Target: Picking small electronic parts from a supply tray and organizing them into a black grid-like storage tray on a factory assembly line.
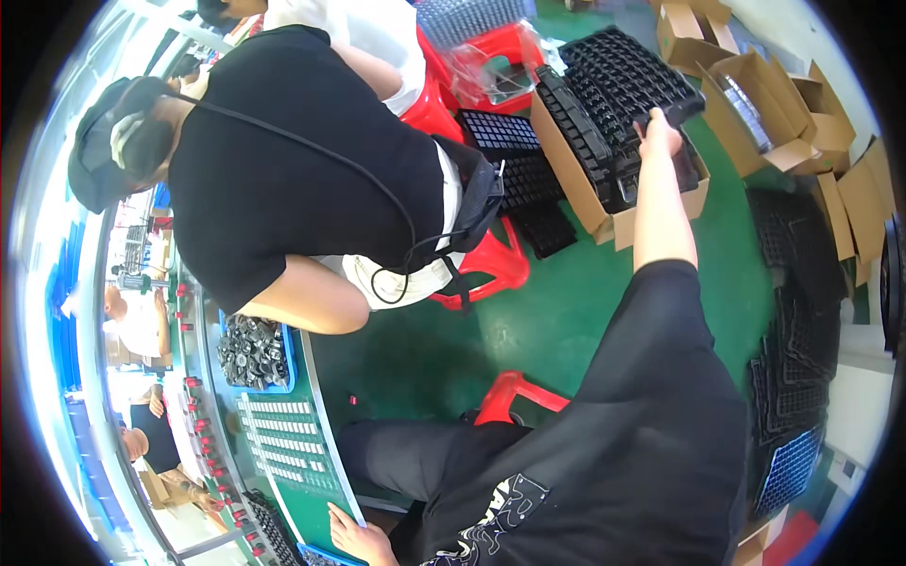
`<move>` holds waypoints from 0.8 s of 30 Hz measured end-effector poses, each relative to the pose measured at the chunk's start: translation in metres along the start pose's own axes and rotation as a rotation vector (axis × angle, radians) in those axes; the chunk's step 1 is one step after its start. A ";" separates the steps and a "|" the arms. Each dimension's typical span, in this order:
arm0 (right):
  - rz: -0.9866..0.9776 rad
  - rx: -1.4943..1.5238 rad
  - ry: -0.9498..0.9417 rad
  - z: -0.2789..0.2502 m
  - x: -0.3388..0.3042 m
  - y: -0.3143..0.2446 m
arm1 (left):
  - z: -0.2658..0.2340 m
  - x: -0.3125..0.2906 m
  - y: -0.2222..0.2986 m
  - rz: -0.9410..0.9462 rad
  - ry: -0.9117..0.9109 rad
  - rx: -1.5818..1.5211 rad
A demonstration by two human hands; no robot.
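Note:
My right arm stretches out to an open cardboard box (623, 226) on the floor. There my right hand (661, 137) is closed on the edge of a black moulded plastic tray (623, 80), which lies tilted over the box. More black trays (576, 127) stand upright inside the box. My left hand (361, 541) rests at the edge of the green-topped workbench (316, 514), fingers loosely stretched, with nothing seen in it. Rows of small whitish parts (288, 439) lie on the bench beyond this hand. Past them sits a blue bin (288, 354) full of dark small parts.
A co-worker in black (311, 160) leans over the bench close by. Red stools (495, 264) stand around, one (514, 391) beside my leg. Black trays (797, 330) are piled along the right, near open cardboard boxes (755, 113). Dark trays (528, 179) lie beside the box.

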State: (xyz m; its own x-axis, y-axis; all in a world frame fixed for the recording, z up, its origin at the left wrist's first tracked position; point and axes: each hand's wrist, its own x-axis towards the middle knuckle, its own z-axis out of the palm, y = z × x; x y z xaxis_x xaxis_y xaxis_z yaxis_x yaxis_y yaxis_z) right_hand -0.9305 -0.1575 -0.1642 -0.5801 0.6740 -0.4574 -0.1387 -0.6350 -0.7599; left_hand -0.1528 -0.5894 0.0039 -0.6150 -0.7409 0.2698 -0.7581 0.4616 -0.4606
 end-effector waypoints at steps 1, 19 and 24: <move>-0.091 0.044 0.070 -0.057 0.052 -0.017 | 0.004 0.026 0.037 0.118 -0.050 0.004; 0.137 0.961 -1.306 -0.113 -0.368 -0.167 | 0.030 0.028 -0.024 0.082 0.195 -0.378; -0.403 0.231 -1.414 -0.160 -0.552 -0.066 | 0.043 0.005 -0.017 -0.114 0.179 -0.356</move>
State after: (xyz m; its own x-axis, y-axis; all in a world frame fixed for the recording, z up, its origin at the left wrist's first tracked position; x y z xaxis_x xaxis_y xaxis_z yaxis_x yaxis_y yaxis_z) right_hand -0.4726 -0.4270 0.0643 -0.7336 -0.0150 0.6794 -0.5181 -0.6347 -0.5733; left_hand -0.1333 -0.6217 -0.0235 -0.5266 -0.7150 0.4599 -0.8320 0.5446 -0.1059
